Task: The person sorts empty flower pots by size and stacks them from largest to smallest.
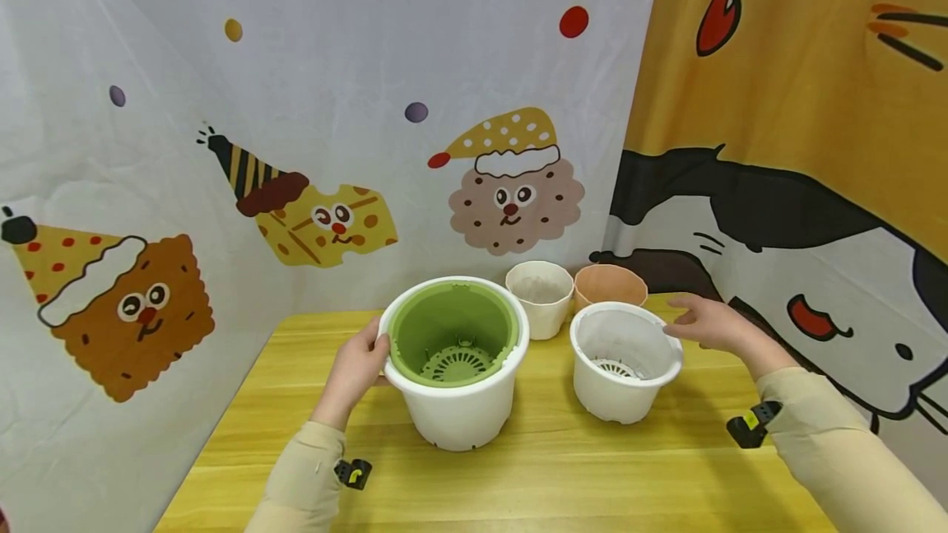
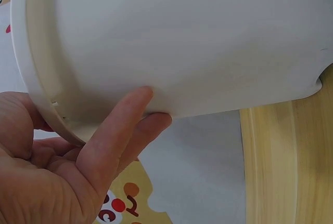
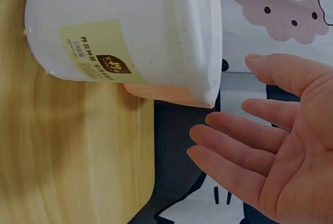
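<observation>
My left hand (image 1: 355, 373) grips the rim of a large white flowerpot (image 1: 461, 422), thumb over the edge and fingers against the outer wall (image 2: 145, 31). Nested inside that pot is a green pot (image 1: 453, 319) with a slotted base. Over on the right, a smaller white flowerpot (image 1: 620, 398) stands upright on the table, its base slotted too. Beside its rim is my right hand (image 1: 714, 326), fingers extended and apart from the pot in the right wrist view. A pale yellow label (image 3: 99, 50) shows on this pot's side.
Behind the two white pots stand a cream pot (image 1: 544, 315) and an orange pot (image 1: 611, 286), partly hidden. The wooden table (image 1: 518, 492) backs onto a printed cartoon curtain (image 1: 333, 48), which also rises along both sides.
</observation>
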`<state>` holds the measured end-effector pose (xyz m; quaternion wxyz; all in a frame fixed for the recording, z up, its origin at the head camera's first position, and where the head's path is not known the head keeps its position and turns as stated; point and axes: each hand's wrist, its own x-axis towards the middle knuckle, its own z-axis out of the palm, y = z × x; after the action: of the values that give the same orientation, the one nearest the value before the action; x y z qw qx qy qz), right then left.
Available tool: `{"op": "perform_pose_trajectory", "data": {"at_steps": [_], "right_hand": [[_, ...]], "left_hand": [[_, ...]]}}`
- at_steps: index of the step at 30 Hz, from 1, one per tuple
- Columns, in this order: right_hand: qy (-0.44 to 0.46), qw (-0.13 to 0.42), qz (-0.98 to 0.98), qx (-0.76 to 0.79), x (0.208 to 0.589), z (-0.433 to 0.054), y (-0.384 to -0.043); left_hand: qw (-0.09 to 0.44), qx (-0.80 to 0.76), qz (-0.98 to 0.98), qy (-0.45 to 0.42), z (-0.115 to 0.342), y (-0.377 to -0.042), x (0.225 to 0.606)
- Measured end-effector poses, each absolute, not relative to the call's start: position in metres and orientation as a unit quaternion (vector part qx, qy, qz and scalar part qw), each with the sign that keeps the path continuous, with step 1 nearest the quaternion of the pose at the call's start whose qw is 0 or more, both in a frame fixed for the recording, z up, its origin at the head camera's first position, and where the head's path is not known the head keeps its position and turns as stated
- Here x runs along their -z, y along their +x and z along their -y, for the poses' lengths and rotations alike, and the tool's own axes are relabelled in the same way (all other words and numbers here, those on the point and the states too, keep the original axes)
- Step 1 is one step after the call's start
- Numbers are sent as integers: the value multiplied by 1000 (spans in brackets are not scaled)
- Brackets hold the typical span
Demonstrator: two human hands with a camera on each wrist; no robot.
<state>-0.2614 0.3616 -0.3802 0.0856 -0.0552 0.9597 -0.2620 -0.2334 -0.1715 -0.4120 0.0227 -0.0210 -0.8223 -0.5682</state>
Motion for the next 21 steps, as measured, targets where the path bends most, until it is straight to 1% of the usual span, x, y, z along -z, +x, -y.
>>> {"op": "perform_pose_trajectory", "data": {"at_steps": [7, 16, 21], "right_hand": [[-40, 118, -950, 287, 388, -362, -264], [-32, 134, -942, 307, 397, -360, -265], [-32, 132, -936, 324, 402, -359, -265]], "left_hand": [[28, 565, 824, -21, 171, -233, 412], [18, 558, 829, -16, 172, -233, 413], [22, 562, 827, -15, 171, -233, 414]]}}
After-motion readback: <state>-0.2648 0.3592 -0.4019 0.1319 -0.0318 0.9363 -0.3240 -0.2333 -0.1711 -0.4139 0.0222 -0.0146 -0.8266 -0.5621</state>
